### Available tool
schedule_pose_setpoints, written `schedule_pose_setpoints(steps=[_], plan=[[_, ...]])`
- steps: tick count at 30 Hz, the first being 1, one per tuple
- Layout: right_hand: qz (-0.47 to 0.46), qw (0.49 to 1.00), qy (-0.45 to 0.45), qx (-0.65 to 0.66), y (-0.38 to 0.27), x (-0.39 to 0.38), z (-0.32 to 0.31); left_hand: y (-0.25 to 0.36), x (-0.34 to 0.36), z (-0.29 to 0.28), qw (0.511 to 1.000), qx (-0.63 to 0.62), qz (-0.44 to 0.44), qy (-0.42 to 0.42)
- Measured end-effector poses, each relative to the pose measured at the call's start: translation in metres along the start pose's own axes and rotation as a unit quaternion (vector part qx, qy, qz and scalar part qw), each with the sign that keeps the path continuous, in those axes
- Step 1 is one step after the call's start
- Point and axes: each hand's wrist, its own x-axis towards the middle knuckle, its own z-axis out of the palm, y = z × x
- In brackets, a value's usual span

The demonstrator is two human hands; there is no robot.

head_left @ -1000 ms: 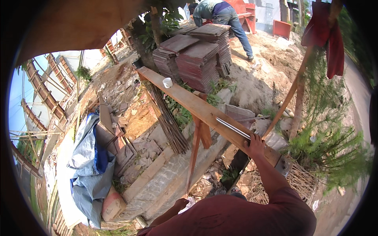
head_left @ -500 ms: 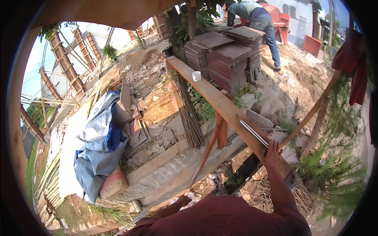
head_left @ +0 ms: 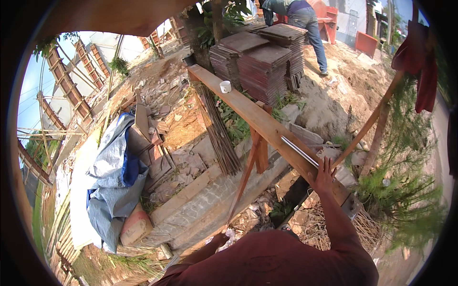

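Observation:
My right hand (head_left: 325, 177) lies with fingers stretched out on a long wooden plank (head_left: 253, 114), at the near end of thin silvery metal rods (head_left: 299, 151) resting along it. Low in the picture, close to my body, my left hand (head_left: 220, 240) looks curled. What its fingers hold, if anything, is too small to make out. Beside it is a crumpled clear plastic piece (head_left: 230, 234). Farther up the plank stands a small white cup (head_left: 225, 86).
Stacked reddish-brown tiles (head_left: 262, 69) stand behind the plank. A bent-over person (head_left: 305, 21) is at the back. Grey-blue tarpaulin (head_left: 112, 167) drapes over things at left. Wooden props (head_left: 245, 178) support the plank; thin rods (head_left: 217, 133) lean against it. Feathery green branches (head_left: 405, 200) hang at right.
The whole view has shifted slightly, so the scene sits a little farther left and higher. My right hand stays on the plank by the rods; my left hand stays low beside the plastic.

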Motion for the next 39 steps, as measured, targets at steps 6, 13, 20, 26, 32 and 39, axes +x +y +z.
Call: schedule_pose_setpoints(steps=[6, 13, 20, 26, 32, 39], plan=[[0.003, 1.0, -0.009, 0.011, -0.006, 0.0, -0.004, -0.017, 0.01, 0.006, 1.0, 0.008, -0.003, 0.015], [-0.038, 0.998, 0.041, 0.012, 0.012, 0.001, 0.013, -0.025, 0.011, -0.001, 1.0, -0.013, 0.021, -0.012], [0.013, 1.0, -0.005, -0.019, 0.005, 0.003, 0.005, -0.011, -0.002, -0.012, 0.993, -0.103, -0.045, -0.031], [0.029, 0.999, -0.025, -0.029, 0.004, 0.003, 0.001, 0.011, -0.012, -0.027, 0.998, -0.027, -0.034, -0.046], [-0.008, 1.0, 0.015, -0.001, 0.019, -0.001, 0.02, 0.008, -0.004, -0.025, 0.995, -0.063, -0.042, -0.062], [-0.021, 0.994, 0.081, 0.068, -0.006, 0.0, 0.004, -0.07, 0.022, 0.002, 0.981, -0.178, -0.07, -0.019]])
